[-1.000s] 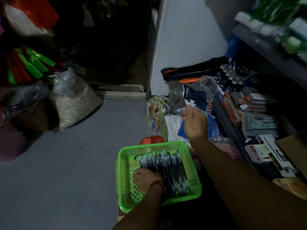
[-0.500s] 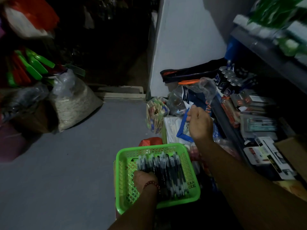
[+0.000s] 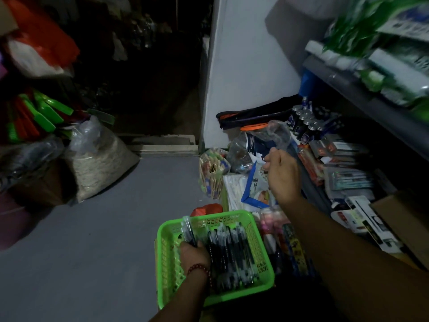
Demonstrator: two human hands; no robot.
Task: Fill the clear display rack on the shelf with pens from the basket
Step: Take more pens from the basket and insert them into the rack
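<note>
My left hand (image 3: 195, 254) grips a few pens (image 3: 188, 231) at the left side of the green basket (image 3: 262, 270), their long axis running near-to-far, while my right hand (image 3: 283, 175), farther and rightward, pinches clear plastic (image 3: 277, 133), possibly the rack.

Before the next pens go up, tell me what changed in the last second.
The left hand, earlier lying on the pens in the green basket, now grips a bundle of pens and tips its far end up over the rim. The right hand stays gripping clear plastic; the basket stays put.
</note>
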